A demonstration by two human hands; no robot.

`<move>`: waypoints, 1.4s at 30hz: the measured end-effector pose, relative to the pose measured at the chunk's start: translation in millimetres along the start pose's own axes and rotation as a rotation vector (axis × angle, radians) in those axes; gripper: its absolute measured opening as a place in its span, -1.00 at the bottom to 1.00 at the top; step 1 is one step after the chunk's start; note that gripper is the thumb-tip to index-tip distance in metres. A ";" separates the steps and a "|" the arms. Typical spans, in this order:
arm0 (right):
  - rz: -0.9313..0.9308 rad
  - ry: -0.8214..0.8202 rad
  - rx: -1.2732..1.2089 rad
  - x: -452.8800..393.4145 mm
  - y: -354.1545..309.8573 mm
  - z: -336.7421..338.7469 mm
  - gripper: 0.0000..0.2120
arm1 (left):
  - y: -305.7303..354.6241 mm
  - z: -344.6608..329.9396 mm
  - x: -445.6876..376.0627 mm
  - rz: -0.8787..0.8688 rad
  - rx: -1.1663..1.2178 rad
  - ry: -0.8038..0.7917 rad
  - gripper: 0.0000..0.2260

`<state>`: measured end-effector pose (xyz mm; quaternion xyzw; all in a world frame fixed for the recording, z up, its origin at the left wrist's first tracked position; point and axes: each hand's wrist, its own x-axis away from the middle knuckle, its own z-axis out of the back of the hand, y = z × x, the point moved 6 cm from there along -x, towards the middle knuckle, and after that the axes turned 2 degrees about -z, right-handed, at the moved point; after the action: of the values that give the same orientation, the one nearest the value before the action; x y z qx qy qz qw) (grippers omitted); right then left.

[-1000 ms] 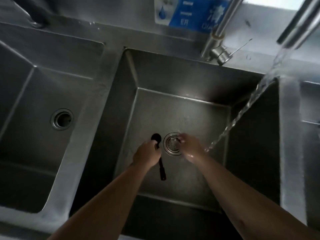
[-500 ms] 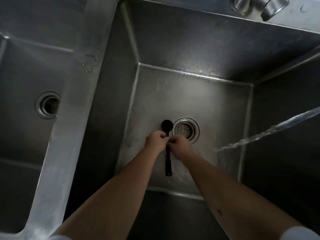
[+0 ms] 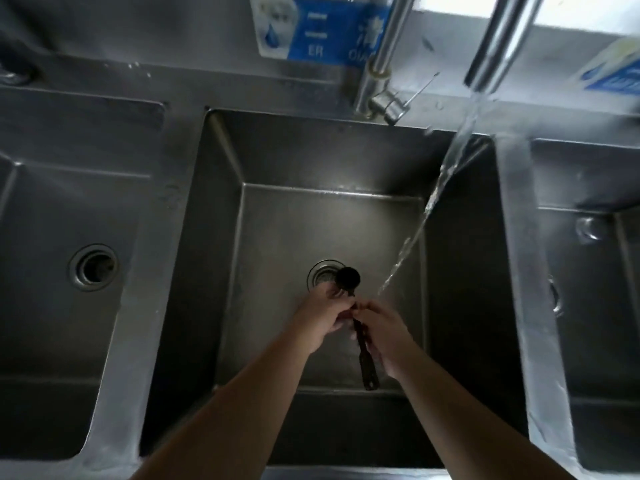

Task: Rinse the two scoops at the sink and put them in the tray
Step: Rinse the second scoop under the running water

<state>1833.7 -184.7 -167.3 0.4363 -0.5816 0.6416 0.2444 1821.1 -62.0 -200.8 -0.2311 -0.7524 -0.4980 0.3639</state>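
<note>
A black long-handled scoop [image 3: 365,358] is held low in the middle sink basin [image 3: 221,237], its round bowl [image 3: 348,278] over the drain [image 3: 320,271]. My left hand [image 3: 323,317] grips the scoop just below the bowl. My right hand [image 3: 384,332] pinches the handle beside it, fingers touching the left hand. The handle's end sticks out toward me below both hands. A stream of water [image 3: 433,199] falls from the tap spout [image 3: 491,46] and lands just right of the hands, apart from the scoop. I see only one scoop and no tray.
Further steel basins lie to the left [image 3: 52,202] and right [image 3: 588,271], split by wet steel dividers. A second tap pipe with a lever [image 3: 384,98] stands at the back rim. Blue labelled packets [image 3: 322,29] lean on the back wall.
The right hand came from the drain to join the left on the scoop's handle. Both hands with the scoop shifted right, toward the water stream. The head camera tilted down, then back up.
</note>
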 end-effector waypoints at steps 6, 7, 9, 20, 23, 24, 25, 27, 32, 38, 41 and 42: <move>0.004 0.096 -0.010 41.4 -14.1 25.4 -0.88 | 17.1 -39.0 10.9 -0.056 0.138 -0.049 -0.56; 0.002 0.096 -0.010 46.7 -16.9 29.1 -0.88 | 18.4 -43.8 12.8 -0.056 0.151 -0.054 -0.54; 0.009 0.086 0.003 56.3 -22.2 34.6 -0.87 | 21.5 -51.0 17.0 -0.047 0.182 -0.051 -0.48; 0.116 0.135 0.134 79.4 -38.9 41.6 -0.80 | 45.3 -61.3 25.0 -0.009 0.183 0.122 -0.90; 0.177 0.196 0.188 82.2 -43.2 40.5 -0.81 | 46.3 -61.7 25.1 0.009 0.132 0.167 -0.91; 0.190 0.215 0.198 83.1 -45.0 40.9 -0.81 | 45.1 -63.2 26.1 0.021 0.134 0.176 -0.90; 0.200 0.231 0.208 83.4 -47.0 41.3 -0.81 | 44.0 -66.0 26.9 0.030 0.174 0.164 -0.90; 0.203 0.246 0.224 83.2 -49.0 40.6 -0.83 | 44.1 -73.4 29.6 0.036 0.335 0.108 -0.86; 0.194 0.226 0.173 82.7 -48.9 38.5 -0.84 | 49.4 -85.7 40.0 0.017 0.604 -0.083 -0.80; 0.157 0.182 0.039 77.9 -50.0 39.1 -0.78 | 47.1 -81.3 52.1 -0.074 0.277 -0.167 -0.76; 0.188 0.150 0.014 74.2 -56.0 36.7 -0.71 | 53.6 -82.2 57.3 -0.124 0.182 -0.178 -0.77; 0.194 0.144 -0.003 72.5 -59.3 35.8 -0.70 | 56.5 -82.1 57.9 -0.129 0.153 -0.165 -0.79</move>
<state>1856.0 -221.1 -76.5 0.3306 -0.6029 0.6910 0.2231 1850.9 -115.7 -103.4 -0.1941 -0.8289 -0.4407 0.2845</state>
